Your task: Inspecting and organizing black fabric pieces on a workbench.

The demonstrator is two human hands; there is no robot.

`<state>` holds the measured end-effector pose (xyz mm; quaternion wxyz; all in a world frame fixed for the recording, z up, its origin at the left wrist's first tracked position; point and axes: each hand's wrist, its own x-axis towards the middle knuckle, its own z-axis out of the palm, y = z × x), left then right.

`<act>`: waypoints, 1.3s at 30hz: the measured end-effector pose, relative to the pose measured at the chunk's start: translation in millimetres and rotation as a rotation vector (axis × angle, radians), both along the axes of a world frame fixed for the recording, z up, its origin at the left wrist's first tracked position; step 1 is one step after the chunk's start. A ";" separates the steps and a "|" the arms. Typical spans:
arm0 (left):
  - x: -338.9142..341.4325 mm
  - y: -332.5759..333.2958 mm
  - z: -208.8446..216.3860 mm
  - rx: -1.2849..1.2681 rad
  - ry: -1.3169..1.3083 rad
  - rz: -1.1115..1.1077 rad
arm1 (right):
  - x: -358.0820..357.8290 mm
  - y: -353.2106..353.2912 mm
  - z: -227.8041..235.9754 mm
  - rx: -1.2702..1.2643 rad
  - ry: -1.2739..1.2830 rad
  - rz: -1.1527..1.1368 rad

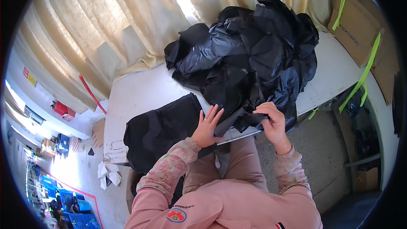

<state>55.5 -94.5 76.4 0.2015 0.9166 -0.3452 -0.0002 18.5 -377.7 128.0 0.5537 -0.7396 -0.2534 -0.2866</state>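
Observation:
A big crumpled heap of black sheet material (263, 42), shiny in places, covers the far and right part of the white table (127, 89). Nearer me on the left lies a flatter stack of black sheets (161, 129), its front end hanging over the table's edge. My left hand (206, 128) rests with fingers spread at the right edge of that stack, a ring on one finger. My right hand (273, 123) is closed, pinching a black sheet (243, 118) at the near side of the heap. Part of that sheet stretches between the two hands.
Cream curtains (110, 21) hang behind the table. Flattened cardboard (358, 29) with neon-green straps (369, 65) leans on the right. White scraps (109, 174) lie on the floor at left, with blue crates (78, 203) beyond. My legs are close against the table's near edge.

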 end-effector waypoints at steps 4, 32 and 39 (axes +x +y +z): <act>12.4 -26.4 -2.5 -0.244 0.079 -0.194 | -5.7 -24.0 16.6 0.252 0.085 0.230; -0.6 -14.9 48.3 -1.204 1.023 0.068 | -39.4 10.9 -49.8 -0.497 0.338 -0.073; -45.2 -25.9 40.0 -1.120 0.724 -0.173 | -12.6 53.5 -54.1 -0.124 0.185 -0.172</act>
